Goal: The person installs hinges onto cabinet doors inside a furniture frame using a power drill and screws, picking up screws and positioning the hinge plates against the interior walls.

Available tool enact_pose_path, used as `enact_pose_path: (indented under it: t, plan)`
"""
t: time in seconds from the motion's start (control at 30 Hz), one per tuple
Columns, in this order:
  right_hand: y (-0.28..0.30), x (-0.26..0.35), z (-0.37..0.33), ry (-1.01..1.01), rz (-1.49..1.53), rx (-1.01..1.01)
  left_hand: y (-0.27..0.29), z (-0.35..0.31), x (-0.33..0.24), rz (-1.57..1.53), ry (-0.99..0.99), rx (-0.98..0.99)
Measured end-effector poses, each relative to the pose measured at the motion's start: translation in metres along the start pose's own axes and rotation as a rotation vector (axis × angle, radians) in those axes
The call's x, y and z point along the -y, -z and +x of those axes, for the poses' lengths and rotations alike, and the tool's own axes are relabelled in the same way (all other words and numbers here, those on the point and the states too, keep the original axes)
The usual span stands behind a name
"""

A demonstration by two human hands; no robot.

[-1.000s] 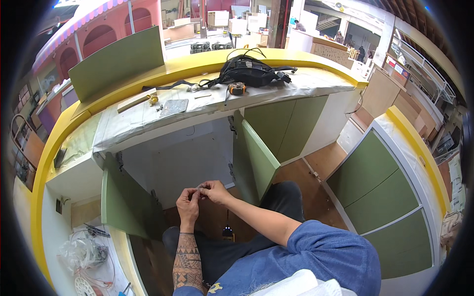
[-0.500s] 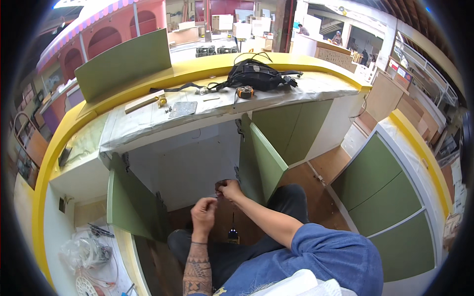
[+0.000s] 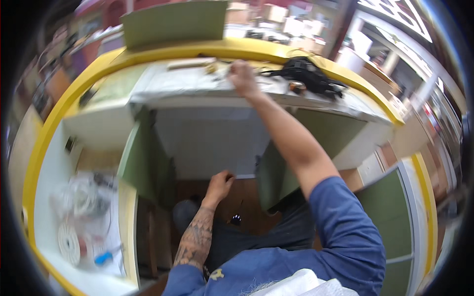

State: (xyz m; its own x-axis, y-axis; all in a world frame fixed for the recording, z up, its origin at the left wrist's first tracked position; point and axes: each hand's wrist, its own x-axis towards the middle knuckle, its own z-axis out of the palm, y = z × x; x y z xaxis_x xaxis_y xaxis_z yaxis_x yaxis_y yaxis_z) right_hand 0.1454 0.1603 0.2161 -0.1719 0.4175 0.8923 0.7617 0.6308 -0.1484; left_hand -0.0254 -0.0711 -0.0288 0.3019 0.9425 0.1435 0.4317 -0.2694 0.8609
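Observation:
My right hand [image 3: 243,78] reaches over the covered counter top [image 3: 177,88], among the small loose items. It is blurred, but its fingers look drawn together; whatever they hold is hidden. Lower down, my left hand [image 3: 220,186] hovers in front of the white cabinet interior [image 3: 207,143], fingers curled in, and I cannot make out what is in them. On either side of that opening, a green left door [image 3: 140,155] and a green right door [image 3: 279,172] stand swung out. Between my legs, a power tool [image 3: 236,219] shows small lights.
A black bag [image 3: 308,74] and a tape measure [image 3: 297,88] lie on the counter, with a wood strip [image 3: 190,63] farther left. A yellow ledge [image 3: 256,49] curves behind them. The left shelf holds a plastic bag [image 3: 84,197], a white spool [image 3: 69,241] and a blue-handled item [image 3: 104,258].
My hands were close together before the opening. The right has gone up and forward to the counter top; the left stays low, slightly farther right. The view has swung round.

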Motion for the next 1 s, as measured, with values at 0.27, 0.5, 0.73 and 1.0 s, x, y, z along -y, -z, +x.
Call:
enact_pose_path:
  t: [0.27, 0.5, 0.73, 1.0]
  plan:
    - [-0.006, 0.013, 0.03, -0.297, -0.298, 0.554, 0.0, 0.001, -0.003, -0.043, 0.046, -0.036]
    - [0.023, 0.01, 0.048, -0.241, -0.379, 0.532, -0.01, 0.013, -0.023, -0.057, 0.006, -0.003]
    - [0.009, -0.045, 0.053, -0.053, -0.378, 0.296, -0.023, 0.024, -0.018, -0.078, -0.046, 0.027]
    - [0.006, -0.027, 0.067, -0.036, -0.192, 0.542, 0.005, 0.012, -0.006, -0.133, 0.056, 0.021]
